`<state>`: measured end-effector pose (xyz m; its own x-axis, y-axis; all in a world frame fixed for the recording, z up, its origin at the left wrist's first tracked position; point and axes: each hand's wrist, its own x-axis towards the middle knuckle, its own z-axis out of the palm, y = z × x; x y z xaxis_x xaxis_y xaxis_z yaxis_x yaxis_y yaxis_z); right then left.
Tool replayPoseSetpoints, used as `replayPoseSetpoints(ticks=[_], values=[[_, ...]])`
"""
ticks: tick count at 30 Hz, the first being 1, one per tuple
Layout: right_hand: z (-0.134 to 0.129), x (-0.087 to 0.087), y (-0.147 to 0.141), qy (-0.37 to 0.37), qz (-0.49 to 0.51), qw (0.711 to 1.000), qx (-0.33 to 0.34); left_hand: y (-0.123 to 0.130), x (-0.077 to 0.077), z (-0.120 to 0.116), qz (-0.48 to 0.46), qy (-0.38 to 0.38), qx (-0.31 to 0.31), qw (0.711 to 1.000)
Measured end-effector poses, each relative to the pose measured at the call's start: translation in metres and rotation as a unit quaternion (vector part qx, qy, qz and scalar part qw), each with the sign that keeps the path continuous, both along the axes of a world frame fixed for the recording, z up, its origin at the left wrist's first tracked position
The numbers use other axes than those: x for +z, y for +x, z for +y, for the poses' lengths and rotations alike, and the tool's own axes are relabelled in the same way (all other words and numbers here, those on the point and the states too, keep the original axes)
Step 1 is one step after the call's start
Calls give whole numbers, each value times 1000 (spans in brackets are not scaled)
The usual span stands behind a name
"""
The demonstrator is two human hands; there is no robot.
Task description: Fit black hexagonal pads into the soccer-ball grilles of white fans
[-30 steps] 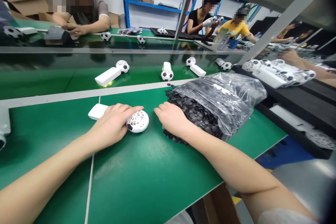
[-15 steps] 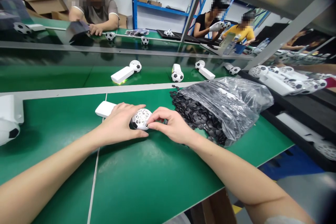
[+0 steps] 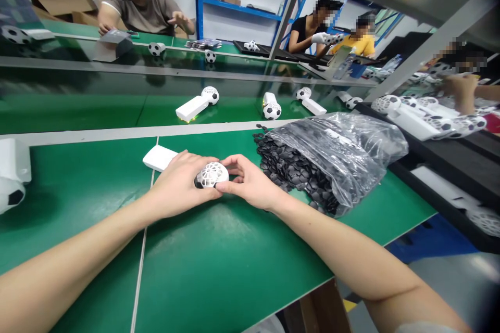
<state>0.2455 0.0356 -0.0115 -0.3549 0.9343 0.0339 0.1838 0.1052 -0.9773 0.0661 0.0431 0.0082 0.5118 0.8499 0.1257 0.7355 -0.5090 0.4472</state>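
Note:
A white device with a football-shaped head [image 3: 214,175] and a flat white handle [image 3: 159,158] lies on the green table in front of me. The head has an openwork white grille on top and a black patch at its left side. My left hand [image 3: 187,179] is wrapped round the head from the left, with the handle sticking out behind it. From the right, my right hand [image 3: 244,179] grips the head, thumb at its near side and fingers at its far side. Beside the right hand, black plastic pieces [image 3: 291,166] spill from a clear plastic bag [image 3: 351,145].
Several similar football-headed devices [image 3: 197,104] lie on the strip beyond a pale rail [image 3: 97,134]. At right, a black tray [image 3: 410,164] holds more. Another device [image 3: 15,166] stands at the left edge. Co-workers [image 3: 146,10] sit across the table.
My right hand has gone from a fingertip pinch at the head's right side to a wider grip round it. The head has turned slightly. Devices beyond the rail have shifted right.

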Motion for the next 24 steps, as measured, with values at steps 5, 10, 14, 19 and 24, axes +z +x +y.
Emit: replayPoseSetpoints(ticks=[5,10,14,19,24], values=[[9,5,9,29,-11,999,44,-3,3,1,-6,-23,-12,1000],[25,22,43,192,-275,939,-83,-16,8,7,29,-53,-61,996],[28,21,53,204,-442,872,-50,-13,2,2,33,-58,27,997],[23,17,41,219,-560,799,-8,0,-4,-9,-26,-89,9,996],[12,24,32,243,-636,732,-2,0,-5,-8,-52,-107,-61,991]])
